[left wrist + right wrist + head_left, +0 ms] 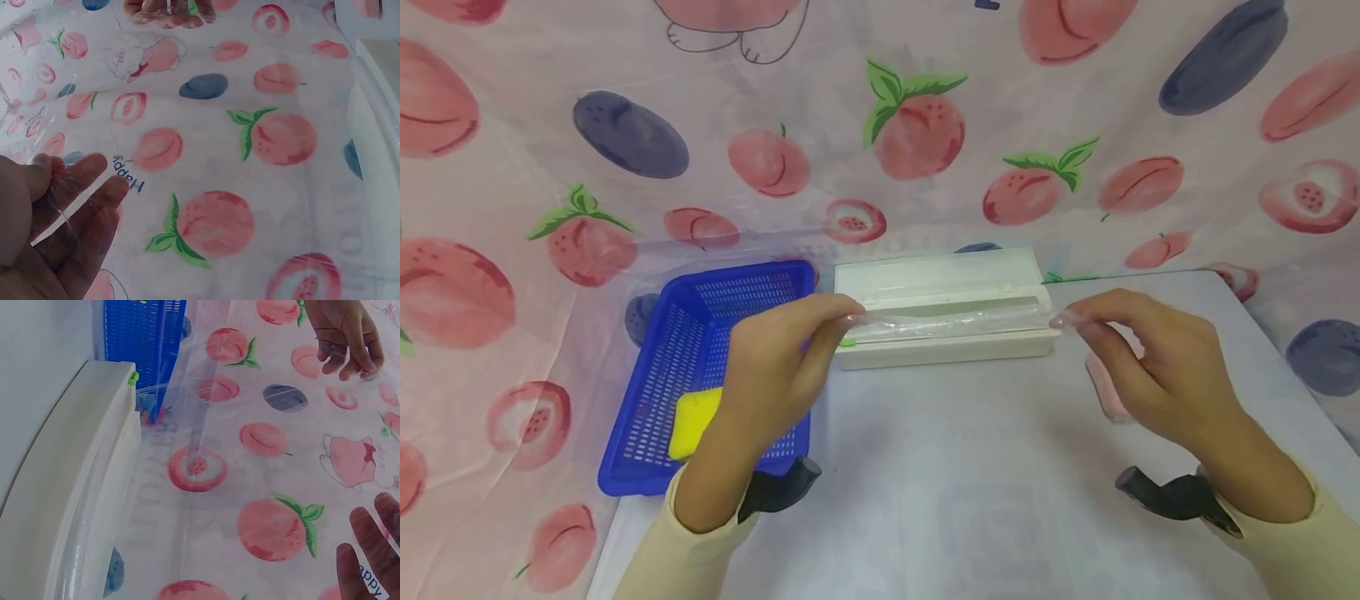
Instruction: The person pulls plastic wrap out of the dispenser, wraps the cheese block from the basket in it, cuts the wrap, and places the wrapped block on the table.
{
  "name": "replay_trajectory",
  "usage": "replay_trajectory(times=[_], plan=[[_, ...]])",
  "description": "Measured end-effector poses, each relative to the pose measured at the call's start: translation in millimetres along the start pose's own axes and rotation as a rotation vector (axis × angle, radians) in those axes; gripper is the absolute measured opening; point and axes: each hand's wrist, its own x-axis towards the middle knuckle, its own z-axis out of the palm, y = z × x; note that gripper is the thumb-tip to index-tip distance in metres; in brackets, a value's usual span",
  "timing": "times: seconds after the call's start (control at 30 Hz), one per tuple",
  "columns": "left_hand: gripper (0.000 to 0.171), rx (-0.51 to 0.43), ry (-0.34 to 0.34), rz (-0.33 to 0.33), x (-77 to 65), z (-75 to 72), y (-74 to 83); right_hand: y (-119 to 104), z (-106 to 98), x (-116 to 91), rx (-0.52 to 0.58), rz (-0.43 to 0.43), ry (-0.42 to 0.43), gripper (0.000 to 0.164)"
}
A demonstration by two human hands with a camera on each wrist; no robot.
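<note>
A sheet of clear cling film (955, 321) stretches between my two hands, over a white cling film dispenser box (943, 353) whose lid (936, 277) stands raised at the back. My left hand (775, 354) pinches the film's left corner between thumb and forefinger. At the right corner, my right hand (1165, 371) pinches it the same way. In the left wrist view the film lies across the other fingers of the left hand (75, 225). The right wrist view shows the film running out from the box beside a green cutter slider (134, 378).
A blue plastic basket (632, 400) stands at the left with a yellow sponge-like block (692, 423) inside. Partly behind my right hand lies a pink flat object (1105, 387). A fruit-printed curtain (820, 92) hangs behind the white-covered table (925, 467).
</note>
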Motion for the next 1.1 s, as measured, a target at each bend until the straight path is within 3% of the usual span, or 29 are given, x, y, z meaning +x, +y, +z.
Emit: replay_trajectory(times=[0.07,0.17,0.23,0.3,0.47,0.6,0.7,0.8,0.93,1.03,1.1], plan=[[0.011,-0.031,-0.025,0.005,-6.7,-1.0,1.6,0.1,-2.4,-3.6,0.043,0.005,-0.031,0.053],[0.026,-0.128,-0.097,0.035,-18.9,-2.5,5.6,2.0,-6.3,-12.2,0.128,0.007,-0.1,0.044],[0.034,-0.21,-0.154,0.06,-28.2,-2.9,8.5,2.8,-10.5,-20.0,0.186,0.03,-0.165,0.027],[0.03,-0.289,-0.216,0.064,-38.4,-3.0,10.7,3.4,-15.2,-27.7,0.232,0.056,-0.245,0.008],[0.017,-0.478,-0.367,0.036,-69.2,-0.3,11.1,7.3,-20.5,-48.9,0.381,0.105,-0.491,0.049],[0.019,-0.58,-0.528,-0.019,-95.5,8.6,9.1,13.9,-12.4,-70.6,0.564,0.103,-0.693,0.049],[0.019,-0.586,-0.677,-0.097,-115.8,20.5,8.1,18.8,-0.5,-90.9,0.66,0.106,-0.809,0.041],[0.022,-0.525,-0.782,-0.118,-137.1,36.4,6.1,23.6,13.0,-113.0,0.655,0.088,-0.875,0.031],[0.024,-0.408,-0.824,-0.066,-164.3,56.6,2.5,26.1,27.4,-137.8,0.513,0.051,-0.912,0.018],[0.021,-0.343,-0.852,-0.079,-180.1,69.0,1.1,25.0,32.8,-149.6,0.365,0.053,-0.937,0.013],[0.018,-0.291,-0.887,-0.09,-186.8,75.3,1.3,23.5,34.4,-154.2,0.283,0.087,-0.972,0.019]])
